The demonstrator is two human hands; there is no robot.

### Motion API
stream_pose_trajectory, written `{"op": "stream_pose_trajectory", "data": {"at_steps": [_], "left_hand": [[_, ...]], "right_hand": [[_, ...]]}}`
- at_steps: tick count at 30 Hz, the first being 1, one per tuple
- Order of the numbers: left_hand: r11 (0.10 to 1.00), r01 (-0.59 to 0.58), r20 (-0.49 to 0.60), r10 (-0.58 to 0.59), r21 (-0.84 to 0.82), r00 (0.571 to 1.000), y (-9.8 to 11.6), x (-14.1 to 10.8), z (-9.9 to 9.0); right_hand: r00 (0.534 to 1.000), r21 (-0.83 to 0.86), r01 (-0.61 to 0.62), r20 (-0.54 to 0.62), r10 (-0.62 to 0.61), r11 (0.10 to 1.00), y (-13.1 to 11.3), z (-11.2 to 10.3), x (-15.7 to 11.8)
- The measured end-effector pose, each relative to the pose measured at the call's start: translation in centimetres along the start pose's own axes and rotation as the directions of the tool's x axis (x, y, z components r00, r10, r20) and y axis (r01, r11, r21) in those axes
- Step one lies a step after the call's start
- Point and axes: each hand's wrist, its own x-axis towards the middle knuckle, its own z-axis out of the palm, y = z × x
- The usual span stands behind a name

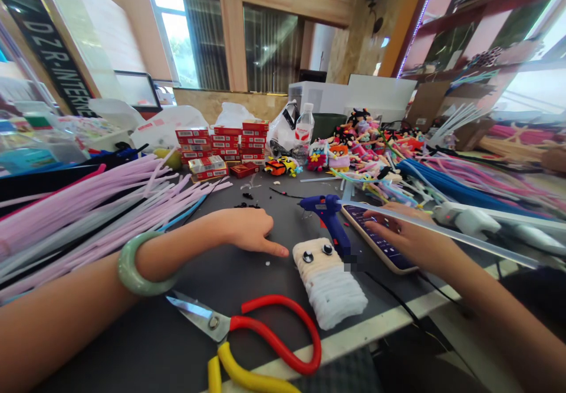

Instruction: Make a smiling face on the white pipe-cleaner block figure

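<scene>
My left hand (250, 232), with a green bangle at the wrist, is low over the dark table, thumb stretched out toward the white, yarn-like block (335, 287). Its other fingers curl down, partly hidden; nothing shows in it. The block lies near the front edge with two googly eyes on its cream part. Over the phone (375, 243), my right hand (395, 228) is open, fingers apart. Between the hands, a blue glue gun (329, 213) lies behind the block. Scissors (265, 328) with red and yellow handles lie open in front.
Pink and white pipe cleaners (88, 216) cover the left side. Red boxes (223, 145), a clear bottle (304, 128) and many small colourful dolls (362, 139) stand behind. Blue stems (442, 181) and a white power strip (473, 219) are at the right.
</scene>
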Motion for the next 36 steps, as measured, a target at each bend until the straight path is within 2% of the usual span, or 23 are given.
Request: {"op": "stream_pose_trajectory", "data": {"at_steps": [7,14,20,25,29,33,34,36], "left_hand": [[1.0,-0.009,0.006,0.009,-0.001,1.0,0.0,0.0,-0.1],[1.0,-0.005,0.019,0.005,-0.018,1.0,0.0,-0.1,-0.2],[0.998,-0.027,0.035,0.029,-0.055,0.999,-0.2,-0.3,-0.5],[0.997,-0.019,0.034,0.021,-0.075,0.999,-0.5,-0.2,-0.3],[0.996,-0.032,0.03,0.035,-0.084,0.999,-0.7,0.1,-0.1],[0.996,-0.04,0.031,0.042,-0.079,0.999,-0.8,0.2,0.0],[0.996,-0.039,0.03,0.041,-0.078,0.999,-0.8,0.3,0.0],[0.996,-0.037,0.026,0.039,-0.077,0.999,-0.8,0.3,0.0]], "right_hand": [[0.998,0.124,0.043,0.03,-0.047,0.991,-4.1,0.5,-0.1],[0.999,0.14,-0.001,0.038,-0.004,0.99,-6.9,1.0,1.3],[0.997,0.167,-0.07,-0.01,0.073,0.983,-7.9,1.5,2.2],[0.989,0.304,-0.09,-0.083,0.12,0.948,-8.2,1.8,1.8],[0.973,0.472,-0.137,-0.1,0.207,0.871,-8.3,1.1,-0.2],[0.961,0.627,-0.177,-0.056,0.271,0.758,-7.8,0.3,-3.2],[0.957,0.674,-0.182,-0.045,0.286,0.716,-7.6,0.3,-4.1],[0.935,0.811,-0.213,0.007,0.355,0.545,-7.1,0.5,-5.9]]}}
